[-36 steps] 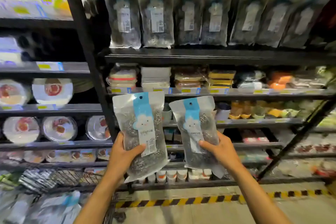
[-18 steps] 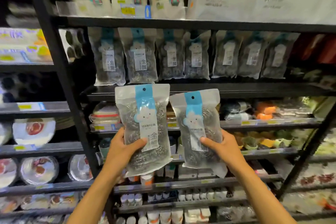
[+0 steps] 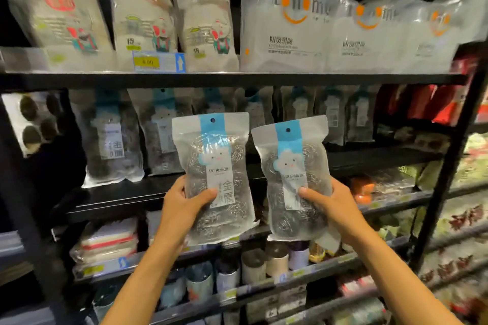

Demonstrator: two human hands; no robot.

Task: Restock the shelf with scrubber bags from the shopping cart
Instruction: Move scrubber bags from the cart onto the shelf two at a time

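Two scrubber bags (image 3: 214, 174) (image 3: 293, 179), one upright in each hand (image 3: 182, 206) (image 3: 335, 206).

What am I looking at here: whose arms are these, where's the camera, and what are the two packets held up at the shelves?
There is no machine: these are a person's two bare arms, seen from one wide-angle camera worn on the head, looking forward at store shelving. The left hand holds the left scrubber bag by its lower half, thumb on the front. The right hand holds the right scrubber bag the same way. Both bags are upright, side by side, in front of the black shelf, where a row of matching bags stands. Large white packs fill the shelf above, and small round containers sit lower down.
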